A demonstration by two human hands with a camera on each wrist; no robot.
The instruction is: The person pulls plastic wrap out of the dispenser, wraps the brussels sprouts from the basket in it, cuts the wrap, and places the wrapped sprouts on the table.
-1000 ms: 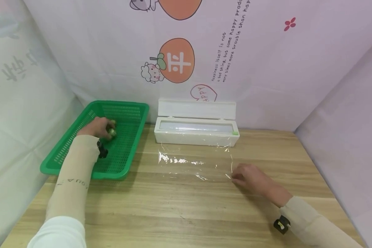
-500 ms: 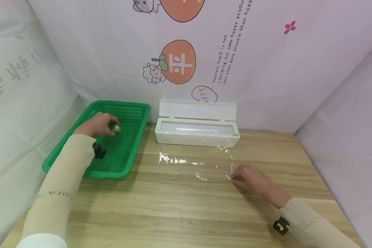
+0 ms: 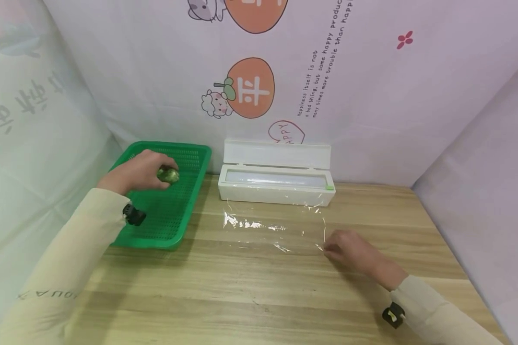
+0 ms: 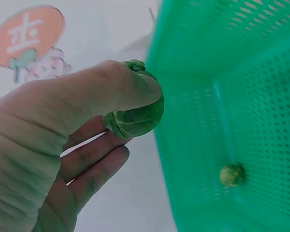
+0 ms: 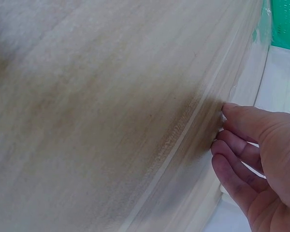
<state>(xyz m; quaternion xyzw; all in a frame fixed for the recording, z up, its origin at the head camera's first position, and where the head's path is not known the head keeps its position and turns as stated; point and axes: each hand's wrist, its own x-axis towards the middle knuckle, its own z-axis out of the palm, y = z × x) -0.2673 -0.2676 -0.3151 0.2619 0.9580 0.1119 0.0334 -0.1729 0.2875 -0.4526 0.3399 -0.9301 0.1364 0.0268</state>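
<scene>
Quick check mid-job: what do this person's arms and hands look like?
The left sleeve is pale beige with dark lettering; the right sleeve is pale beige, no lettering visible. A small black device sits near each wrist. The left hand and right hand are bare.

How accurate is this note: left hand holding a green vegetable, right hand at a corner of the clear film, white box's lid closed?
The lid of the white box isn't closed; the head view shows it standing open. The left hand does hold a green vegetable, and the right hand is at a corner of the clear film.
</scene>
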